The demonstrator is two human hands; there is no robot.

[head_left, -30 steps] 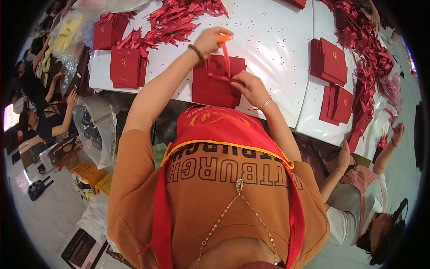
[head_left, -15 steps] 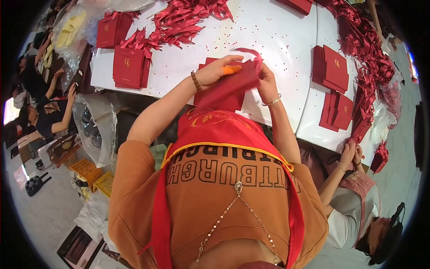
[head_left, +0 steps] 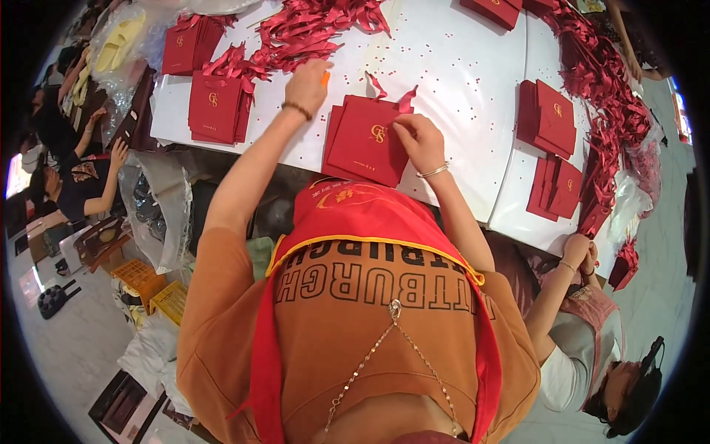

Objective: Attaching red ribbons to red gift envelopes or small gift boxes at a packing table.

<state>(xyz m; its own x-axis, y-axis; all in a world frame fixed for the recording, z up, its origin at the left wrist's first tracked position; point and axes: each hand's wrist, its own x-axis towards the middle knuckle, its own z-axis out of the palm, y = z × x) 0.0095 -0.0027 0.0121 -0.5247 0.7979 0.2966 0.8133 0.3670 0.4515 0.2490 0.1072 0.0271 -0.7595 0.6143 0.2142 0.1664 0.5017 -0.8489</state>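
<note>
In front of me at the table's near edge lies a dark red paper gift bag [head_left: 362, 144] with a gold emblem and a red ribbon [head_left: 407, 99] at its top. It rests on other red bags that jut out at its left. My right hand [head_left: 421, 146], with a bracelet at the wrist, pinches the bag's right edge between thumb and finger. My left hand [head_left: 305, 89] is stretched out to the near side of a heap of red ribbons [head_left: 307, 33], with its fingers extended and an orange cover on one of them.
Stacks of red bags stand at the left [head_left: 214, 107] and the right [head_left: 551, 115] of the white table [head_left: 451, 81]. Tiny red dots are scattered over it. More ribbons [head_left: 592, 74] run along its right side, where a co-worker's hands [head_left: 580, 251] are busy. Yellow crates [head_left: 140, 277] stand at lower left.
The ribboned bag, held up in both hands before, now lies flat on the other bags. My left hand has let go and moved up and left to the ribbons; my right hand has come down.
</note>
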